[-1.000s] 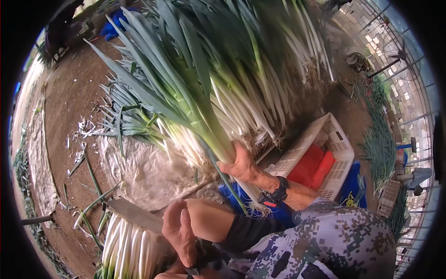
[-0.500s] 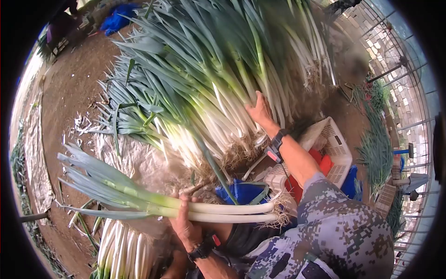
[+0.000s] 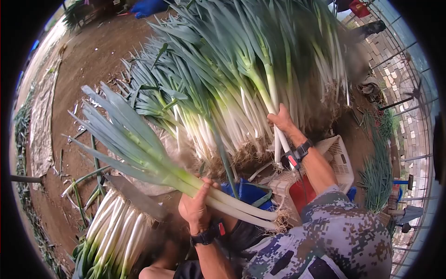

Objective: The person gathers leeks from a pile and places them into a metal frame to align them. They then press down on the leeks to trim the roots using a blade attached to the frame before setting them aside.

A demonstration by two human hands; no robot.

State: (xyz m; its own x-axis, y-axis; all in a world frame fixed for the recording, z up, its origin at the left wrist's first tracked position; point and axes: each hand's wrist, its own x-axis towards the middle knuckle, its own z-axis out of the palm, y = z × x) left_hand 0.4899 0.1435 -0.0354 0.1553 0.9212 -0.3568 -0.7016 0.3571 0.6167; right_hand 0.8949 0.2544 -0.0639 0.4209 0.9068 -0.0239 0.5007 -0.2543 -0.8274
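My left hand (image 3: 197, 207) is wrapped round a few large green onions (image 3: 160, 165), their green leaves pointing up left and their rooty ends to the right. My right hand (image 3: 283, 120) is closed on the white stems of another couple of green onions (image 3: 271, 88) at the front of a big heap. That heap of green onions (image 3: 223, 93) leans with leaves away from me and roots toward me. At lower left lies a separate bundle of green onions (image 3: 114, 232), white ends up, below a flat grey blade-like piece (image 3: 137, 199).
A cream plastic crate (image 3: 341, 160) with something red (image 3: 304, 193) inside stands right of my right forearm. Blue material (image 3: 253, 195) lies near my lap. Loose green leaves (image 3: 378, 172) cover the ground at right. A metal fence (image 3: 409, 93) runs along the right edge.
My right hand has gripped stems at the heap and drawn them toward me, their roots now hanging below it. The bunch in my left hand has tilted, leaves higher.
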